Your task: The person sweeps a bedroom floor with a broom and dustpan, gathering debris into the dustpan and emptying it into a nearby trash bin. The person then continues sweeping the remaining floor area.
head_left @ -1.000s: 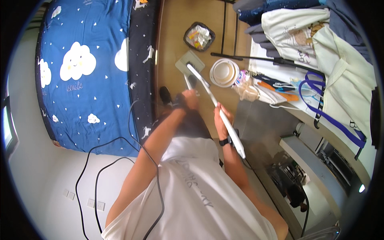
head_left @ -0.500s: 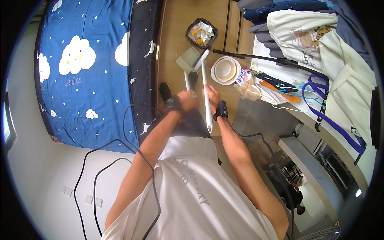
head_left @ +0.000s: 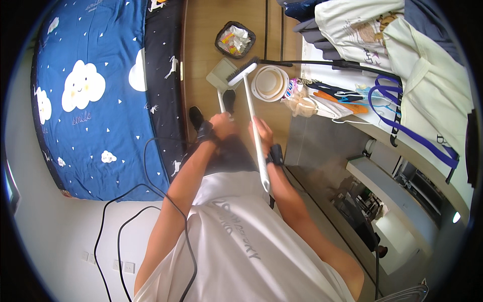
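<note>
My right hand [head_left: 261,135] grips the long white handle of a broom [head_left: 254,126]; its dark bristle head [head_left: 242,72] rests on the wooden floor just behind a grey dustpan [head_left: 221,76]. My left hand [head_left: 223,124] holds the dustpan's white handle, and the pan lies flat on the floor in front of my feet. A dark round waste basket [head_left: 235,39] full of crumpled paper stands just beyond the pan. Both wrists wear dark bands.
A bed with a blue cloud-print cover [head_left: 90,95] fills the left. A white round bin [head_left: 270,83] stands right of the broom head. A cluttered desk [head_left: 352,100] with clothes and cables lies at right. Black cables [head_left: 146,211] trail down my front.
The broom swung from slanting right with its head up by my left hand to nearly upright, head now down on the floor beside the dustpan. My right hand rose along the handle.
</note>
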### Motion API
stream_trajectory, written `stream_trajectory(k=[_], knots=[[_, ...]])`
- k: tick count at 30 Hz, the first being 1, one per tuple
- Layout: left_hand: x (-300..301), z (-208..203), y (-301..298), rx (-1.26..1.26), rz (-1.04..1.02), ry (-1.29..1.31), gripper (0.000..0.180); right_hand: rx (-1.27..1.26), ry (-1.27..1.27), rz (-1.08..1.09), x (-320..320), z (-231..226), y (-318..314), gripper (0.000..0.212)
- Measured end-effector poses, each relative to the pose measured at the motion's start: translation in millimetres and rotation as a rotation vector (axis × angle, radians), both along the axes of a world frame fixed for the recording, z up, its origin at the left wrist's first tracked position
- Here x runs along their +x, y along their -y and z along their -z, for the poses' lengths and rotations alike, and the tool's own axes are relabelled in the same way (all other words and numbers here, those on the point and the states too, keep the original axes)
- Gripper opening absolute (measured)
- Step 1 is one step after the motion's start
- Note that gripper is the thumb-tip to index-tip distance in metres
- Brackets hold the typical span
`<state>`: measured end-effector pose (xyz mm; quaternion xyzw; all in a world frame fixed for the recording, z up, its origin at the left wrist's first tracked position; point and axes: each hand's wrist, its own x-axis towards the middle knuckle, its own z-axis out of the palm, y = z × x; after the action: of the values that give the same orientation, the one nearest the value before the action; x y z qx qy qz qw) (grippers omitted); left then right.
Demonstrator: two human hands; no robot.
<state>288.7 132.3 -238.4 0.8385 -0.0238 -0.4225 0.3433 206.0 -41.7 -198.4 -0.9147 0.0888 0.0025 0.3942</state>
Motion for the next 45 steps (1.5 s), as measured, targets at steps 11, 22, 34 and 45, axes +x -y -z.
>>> stream_trajectory(k=[11,22,34,45], knots=[[-15,30,5,0.019,-0.031,0.203,0.027,0.147,-0.068,0.08,-14,58,-7,0.028],[-22,33,-4,0.0,0.131,0.248,0.029,0.407,-0.01,0.479,-92,21,-15,0.011],[-33,40,28,0.031,0.235,0.292,0.03,0.098,0.18,0.361,-128,-35,-6,0.018],[-61,39,28,0.099,0.203,0.267,0.032,0.155,-0.013,1.049,-207,-60,70,0.022]])
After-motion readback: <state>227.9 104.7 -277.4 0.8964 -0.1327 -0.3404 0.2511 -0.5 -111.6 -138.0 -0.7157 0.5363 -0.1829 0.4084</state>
